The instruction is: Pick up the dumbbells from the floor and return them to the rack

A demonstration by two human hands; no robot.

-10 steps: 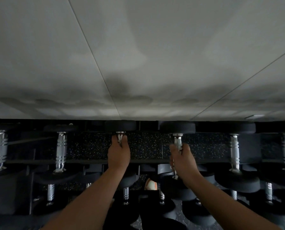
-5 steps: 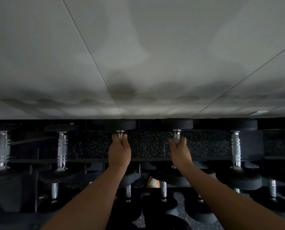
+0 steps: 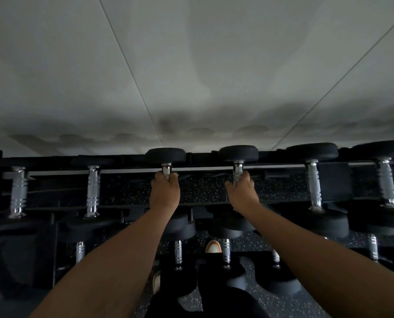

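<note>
Two black-headed dumbbells with chrome handles lie across the top tier of the dark rack [image 3: 127, 171]. My left hand [image 3: 165, 192] is wrapped around the handle of the left dumbbell [image 3: 165, 155]. My right hand [image 3: 242, 191] grips the handle of the right dumbbell [image 3: 238, 153]. Both dumbbells sit among others on the same tier, far heads against the wall. My hands and wrists cover most of each handle and part of each near head.
More dumbbells flank mine on the top tier, two at left [image 3: 93, 191] and two at right [image 3: 314, 184]. A lower tier holds several more [image 3: 178, 253]. A pale wall [image 3: 191, 76] rises behind the rack. My shoe [image 3: 213, 246] shows on the speckled floor below.
Both hands have slid slightly farther along the handles toward the wall. The view has tilted a little, showing the rack's rear rail.
</note>
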